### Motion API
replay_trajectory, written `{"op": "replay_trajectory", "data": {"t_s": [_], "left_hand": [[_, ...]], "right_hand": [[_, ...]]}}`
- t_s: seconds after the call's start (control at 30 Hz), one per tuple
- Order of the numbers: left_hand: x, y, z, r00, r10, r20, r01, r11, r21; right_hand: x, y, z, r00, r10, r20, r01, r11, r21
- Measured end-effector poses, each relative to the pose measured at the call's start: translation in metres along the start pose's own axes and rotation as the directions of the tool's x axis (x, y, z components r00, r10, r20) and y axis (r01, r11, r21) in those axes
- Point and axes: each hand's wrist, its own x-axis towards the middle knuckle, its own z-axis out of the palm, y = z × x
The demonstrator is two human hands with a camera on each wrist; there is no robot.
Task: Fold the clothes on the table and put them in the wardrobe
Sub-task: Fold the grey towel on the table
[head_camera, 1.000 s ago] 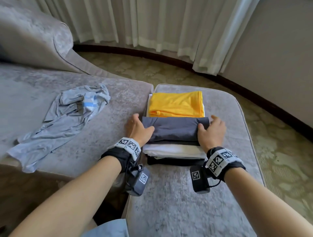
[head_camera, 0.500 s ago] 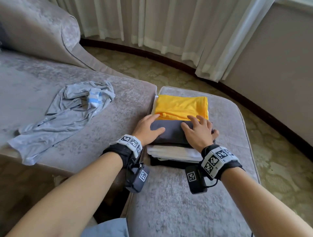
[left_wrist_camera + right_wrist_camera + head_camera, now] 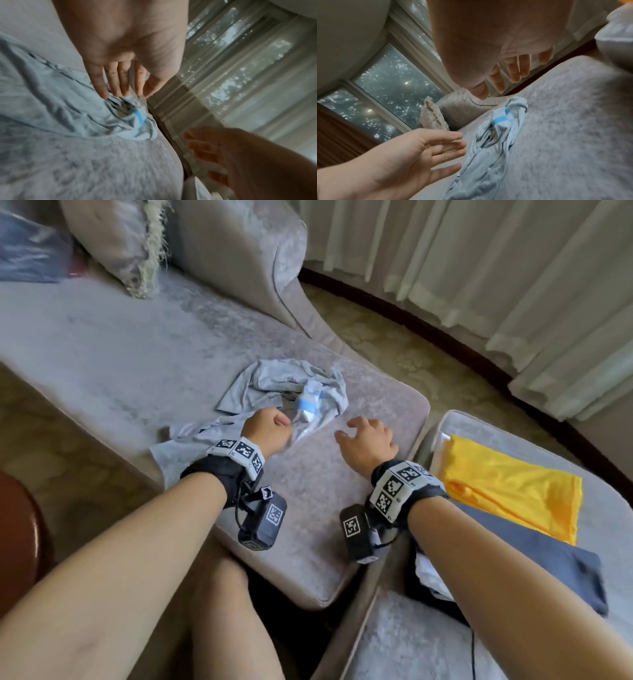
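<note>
Shirt (image 3: 274,402), pale blue and crumpled, lies on the grey sofa seat (image 3: 120,364), long axis running from near-left to far-right. My left hand (image 3: 269,431) hangs over its middle, fingers loose; my right hand (image 3: 370,440) hovers spread just beside it, holding nothing.

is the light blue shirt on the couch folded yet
Not folded: the light blue shirt lies crumpled in a loose heap on the couch seat.

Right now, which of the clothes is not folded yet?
The light blue shirt, crumpled on the sofa seat by the left hand. The yellow and dark grey ones lie folded in a pile.
</note>
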Motion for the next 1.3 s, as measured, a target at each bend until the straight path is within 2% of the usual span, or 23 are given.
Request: {"op": "replay_trajectory", "data": {"t_s": [0.17, 0.23, 0.3, 0.37, 0.47, 0.5, 0.57, 0.63, 0.73, 0.8, 0.87, 0.97, 1.0, 1.07, 1.1, 1.13, 1.2, 1.23, 1.3], "left_hand": [[0.066, -0.051, -0.027, 0.978, -0.207, -0.03, 0.2, 0.967, -0.159], [0.092, -0.067, -0.034, 0.971, -0.23, -0.064, 0.21, 0.951, -0.228], [0.119, -0.074, -0.043, 0.967, -0.236, -0.099, 0.201, 0.939, -0.279], [0.144, -0.082, -0.047, 0.963, -0.261, -0.067, 0.227, 0.92, -0.318], [0.164, -0.093, -0.045, 0.949, -0.312, 0.051, 0.311, 0.89, -0.332], [0.168, -0.096, -0.045, 0.941, -0.33, 0.069, 0.334, 0.881, -0.335], [0.167, -0.099, -0.047, 0.921, -0.373, 0.108, 0.387, 0.852, -0.354], [0.162, -0.099, -0.054, 0.9, -0.409, 0.153, 0.436, 0.822, -0.367], [0.14, -0.097, -0.06, 0.858, -0.459, 0.23, 0.514, 0.762, -0.394], [0.119, -0.092, -0.065, 0.845, -0.474, 0.248, 0.534, 0.727, -0.432], [0.095, -0.082, -0.081, 0.861, -0.467, 0.204, 0.507, 0.749, -0.426], [0.056, -0.059, -0.12, 0.887, -0.453, 0.09, 0.448, 0.798, -0.403], [0.04, -0.049, -0.135, 0.892, -0.447, 0.068, 0.423, 0.772, -0.475], [0.007, -0.033, -0.163, 0.9, -0.425, 0.096, 0.378, 0.652, -0.658], [-0.013, -0.029, -0.175, 0.908, -0.406, 0.107, 0.352, 0.6, -0.719], [-0.032, -0.027, -0.185, 0.921, -0.38, 0.085, 0.315, 0.598, -0.737], [-0.066, -0.034, -0.203, 0.928, -0.36, -0.098, 0.18, 0.664, -0.726], [-0.081, -0.042, -0.211, 0.907, -0.364, -0.213, 0.101, 0.677, -0.729], [-0.119, -0.053, -0.228, 0.865, -0.364, -0.345, -0.024, 0.656, -0.755]], "right_hand": [[0.077, -0.038, 0.038, 0.981, 0.087, 0.171, -0.082, 0.996, -0.039], [0.112, -0.057, 0.047, 0.973, 0.158, 0.171, -0.154, 0.987, -0.035], [0.144, -0.082, 0.051, 0.978, 0.174, 0.119, -0.177, 0.984, 0.02], [0.173, -0.102, 0.065, 0.985, 0.158, 0.071, -0.16, 0.987, 0.022], [0.194, -0.109, 0.096, 0.988, 0.111, 0.105, -0.109, 0.994, -0.025], [0.197, -0.106, 0.106, 0.983, 0.16, 0.089, -0.16, 0.987, -0.01], [0.196, -0.096, 0.114, 0.955, 0.294, 0.048, -0.298, 0.945, 0.136], [0.196, -0.087, 0.112, 0.939, 0.331, 0.092, -0.342, 0.88, 0.329], [0.188, -0.09, 0.102, 0.926, 0.226, 0.303, -0.355, 0.795, 0.493], [0.167, -0.107, 0.087, 0.941, 0.082, 0.328, -0.271, 0.764, 0.585], [0.136, -0.129, 0.071, 0.943, -0.08, 0.323, -0.173, 0.709, 0.683], [0.08, -0.161, 0.055, 0.867, -0.376, 0.329, -0.063, 0.572, 0.818], [0.061, -0.17, 0.051, 0.83, -0.446, 0.335, -0.051, 0.537, 0.842], [0.026, -0.186, 0.046, 0.726, -0.567, 0.39, -0.073, 0.5, 0.863], [0.007, -0.193, 0.042, 0.662, -0.623, 0.418, -0.067, 0.506, 0.86], [-0.012, -0.199, 0.036, 0.594, -0.672, 0.442, -0.019, 0.537, 0.843], [-0.053, -0.208, 0.024, 0.491, -0.72, 0.49, 0.161, 0.628, 0.762], [-0.072, -0.21, 0.019, 0.439, -0.731, 0.522, 0.225, 0.652, 0.724], [-0.108, -0.215, 0.011, 0.327, -0.735, 0.594, 0.244, 0.673, 0.698]]}}
